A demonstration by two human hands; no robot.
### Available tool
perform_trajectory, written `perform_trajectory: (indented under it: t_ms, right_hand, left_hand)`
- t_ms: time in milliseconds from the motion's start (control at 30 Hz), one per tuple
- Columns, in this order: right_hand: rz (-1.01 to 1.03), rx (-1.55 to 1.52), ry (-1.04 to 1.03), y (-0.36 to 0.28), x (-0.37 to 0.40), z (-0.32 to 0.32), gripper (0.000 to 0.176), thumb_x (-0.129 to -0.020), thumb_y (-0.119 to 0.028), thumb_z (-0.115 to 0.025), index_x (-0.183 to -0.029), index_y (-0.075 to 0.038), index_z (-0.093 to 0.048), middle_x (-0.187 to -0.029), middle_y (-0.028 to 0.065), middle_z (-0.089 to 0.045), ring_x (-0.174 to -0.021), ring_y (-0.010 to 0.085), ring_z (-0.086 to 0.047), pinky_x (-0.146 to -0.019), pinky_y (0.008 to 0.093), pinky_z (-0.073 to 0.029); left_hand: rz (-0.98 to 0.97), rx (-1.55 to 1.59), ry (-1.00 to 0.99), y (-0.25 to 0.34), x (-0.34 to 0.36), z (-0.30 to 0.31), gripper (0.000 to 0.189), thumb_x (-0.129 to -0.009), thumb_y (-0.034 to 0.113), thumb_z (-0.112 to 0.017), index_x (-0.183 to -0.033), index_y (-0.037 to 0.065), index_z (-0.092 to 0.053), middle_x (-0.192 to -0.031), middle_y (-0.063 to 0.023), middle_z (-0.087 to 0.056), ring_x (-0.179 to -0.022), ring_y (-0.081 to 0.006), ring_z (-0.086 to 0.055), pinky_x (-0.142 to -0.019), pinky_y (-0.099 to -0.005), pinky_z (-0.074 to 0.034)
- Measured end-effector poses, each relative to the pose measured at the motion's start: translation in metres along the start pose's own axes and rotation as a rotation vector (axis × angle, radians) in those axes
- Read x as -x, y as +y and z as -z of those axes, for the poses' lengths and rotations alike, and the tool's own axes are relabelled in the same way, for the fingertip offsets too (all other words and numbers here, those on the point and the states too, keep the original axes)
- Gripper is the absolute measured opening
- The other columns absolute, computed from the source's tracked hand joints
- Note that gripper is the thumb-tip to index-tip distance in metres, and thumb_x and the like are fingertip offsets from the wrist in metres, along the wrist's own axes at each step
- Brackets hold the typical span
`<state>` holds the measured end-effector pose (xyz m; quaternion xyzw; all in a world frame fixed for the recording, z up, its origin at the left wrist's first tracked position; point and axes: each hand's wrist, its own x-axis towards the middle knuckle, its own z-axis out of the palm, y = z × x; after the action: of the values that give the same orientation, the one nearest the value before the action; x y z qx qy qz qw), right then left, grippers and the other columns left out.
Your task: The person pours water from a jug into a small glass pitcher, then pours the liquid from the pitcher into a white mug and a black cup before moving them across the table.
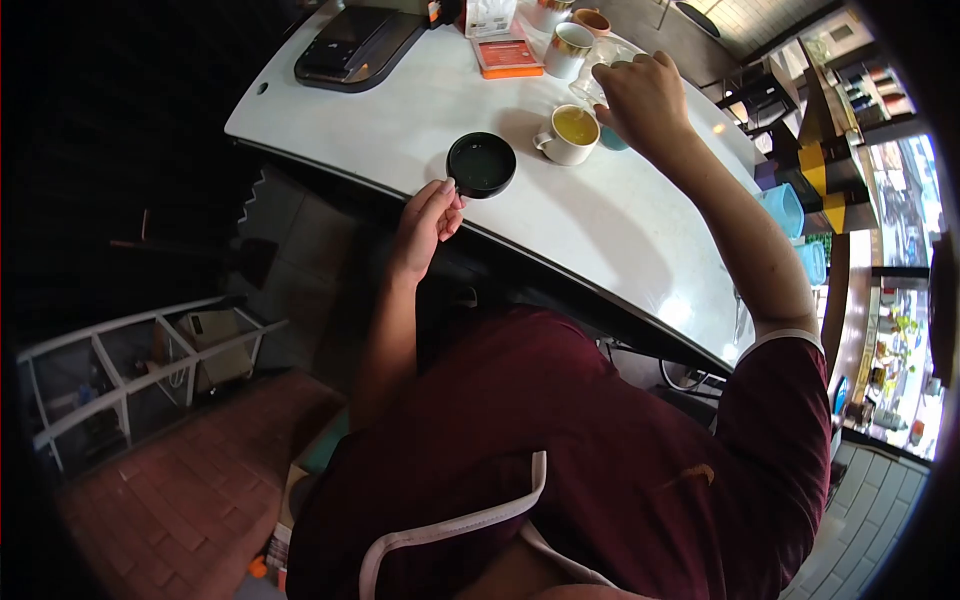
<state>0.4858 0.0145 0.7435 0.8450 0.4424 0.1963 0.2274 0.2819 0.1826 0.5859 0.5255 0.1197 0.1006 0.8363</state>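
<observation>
My left hand (428,225) is closed on the near side of a black cup (483,168), its fingertips at the lower rim. The cup is at the table's near edge and its dark inside faces up. Over the table, my right hand (642,98) is raised with its fingers curled; I cannot tell what is in it. Just left of and below that hand stands a white mug (566,150) with yellow liquid (576,126) inside. Part of a teal thing (613,139) shows beside the mug, under the right hand. Clear glassware (588,88) is partly hidden behind the fingers.
On the white table (630,235), a black scale-like device (362,45) lies at the far left. An orange-and-white packet (507,55) and a gold-patterned cup (569,50) stand at the back. Light blue containers (785,208) are at the right. A white metal rack (125,385) stands lower left.
</observation>
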Motion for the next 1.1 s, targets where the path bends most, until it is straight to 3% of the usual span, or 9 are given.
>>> perform_trajectory:
  t_ms: [233, 333, 400, 467, 600, 700, 867, 933, 1100]
  right_hand:
    - [-0.146, -0.194, 0.049, 0.010, 0.017, -0.008, 0.025, -0.068, -0.033, -0.072, -0.073, -0.011, -0.061, -0.069, 0.0032, -0.065, -0.070, 0.0190, -0.063, -0.070, 0.0339, -0.045]
    - [-0.360, -0.513, 0.205, 0.022, 0.037, -0.015, 0.043, -0.069, -0.047, -0.072, -0.076, -0.006, -0.064, -0.075, 0.0069, -0.068, -0.072, 0.0209, -0.067, -0.061, 0.0322, -0.051]
    - [-0.527, -0.553, 0.263, 0.030, 0.052, -0.022, 0.049, -0.068, -0.052, -0.072, -0.074, -0.004, -0.063, -0.070, 0.0066, -0.066, -0.066, 0.0177, -0.065, -0.061, 0.0302, -0.050]
    - [-0.717, -0.741, 0.180, 0.043, 0.074, -0.023, 0.052, -0.070, -0.053, -0.072, -0.066, -0.003, -0.058, -0.058, 0.0011, -0.053, -0.054, 0.0086, -0.048, -0.054, 0.0241, -0.040]
    - [-0.942, -0.965, 0.233, 0.065, 0.125, -0.054, 0.050, -0.070, -0.052, -0.073, -0.064, -0.004, -0.059, -0.054, -0.0012, -0.048, -0.051, 0.0073, -0.043, -0.049, 0.0230, -0.035]
    - [-1.238, -1.189, 0.315, 0.064, 0.159, -0.062, 0.045, -0.072, -0.045, -0.073, -0.063, -0.003, -0.059, -0.056, -0.0043, -0.046, -0.052, 0.0059, -0.037, -0.049, 0.0224, -0.028]
    - [-1.484, -1.210, 0.314, 0.059, 0.214, -0.109, 0.046, -0.072, -0.044, -0.070, -0.067, 0.000, -0.062, -0.058, -0.0035, -0.045, -0.055, 0.0063, -0.038, -0.052, 0.0224, -0.029]
    - [-1.571, -1.235, 0.275, 0.055, 0.229, -0.125, 0.049, -0.072, -0.046, -0.069, -0.069, 0.002, -0.062, -0.060, -0.0022, -0.047, -0.057, 0.0078, -0.040, -0.053, 0.0229, -0.031]
    - [-1.685, -1.194, 0.270, 0.048, 0.252, -0.157, 0.051, -0.075, -0.047, -0.066, -0.069, 0.003, -0.062, -0.060, 0.0027, -0.052, -0.059, 0.0104, -0.046, -0.057, 0.0251, -0.037]
  left_hand:
    - [0.065, -0.025, -0.112, 0.002, -0.028, 0.008, 0.031, -0.096, 0.029, -0.046, -0.075, 0.007, -0.050, -0.077, -0.0014, -0.051, -0.056, -0.0055, -0.042, -0.048, -0.0192, -0.030]
    - [0.103, -0.053, -0.215, 0.002, -0.036, 0.008, 0.027, -0.096, 0.029, -0.043, -0.080, 0.007, -0.049, -0.085, -0.0046, -0.053, -0.061, -0.0069, -0.044, -0.053, -0.0197, -0.032]
    - [0.109, -0.046, -0.249, 0.003, -0.041, 0.003, 0.027, -0.096, 0.028, -0.043, -0.081, 0.007, -0.049, -0.086, -0.0055, -0.054, -0.061, -0.0074, -0.044, -0.053, -0.0197, -0.032]
    - [0.128, -0.037, -0.298, 0.002, -0.045, -0.003, 0.027, -0.096, 0.028, -0.043, -0.082, 0.006, -0.049, -0.086, -0.0061, -0.054, -0.062, -0.0079, -0.043, -0.053, -0.0199, -0.032]
    - [0.174, -0.020, -0.389, 0.001, -0.048, -0.020, 0.028, -0.096, 0.028, -0.043, -0.082, 0.005, -0.049, -0.086, -0.0076, -0.054, -0.062, -0.0093, -0.042, -0.054, -0.0206, -0.032]
    - [0.208, -0.031, -0.434, -0.004, -0.050, -0.036, 0.029, -0.096, 0.028, -0.042, -0.081, 0.004, -0.050, -0.082, -0.0050, -0.053, -0.061, -0.0075, -0.041, -0.053, -0.0199, -0.030]
    - [0.249, -0.085, -0.510, -0.021, -0.057, -0.059, 0.030, -0.097, 0.027, -0.042, -0.081, 0.004, -0.051, -0.075, -0.0011, -0.050, -0.060, -0.0052, -0.041, -0.050, -0.0189, -0.028]
    - [0.309, -0.123, -0.563, -0.029, -0.061, -0.066, 0.028, -0.096, 0.028, -0.041, -0.084, 0.004, -0.050, -0.088, -0.0070, -0.055, -0.063, -0.0087, -0.042, -0.054, -0.0201, -0.031]
    - [0.363, -0.141, -0.569, -0.045, -0.064, -0.090, 0.027, -0.097, 0.027, -0.041, -0.086, 0.004, -0.051, -0.090, -0.0069, -0.056, -0.063, -0.0086, -0.042, -0.055, -0.0201, -0.032]
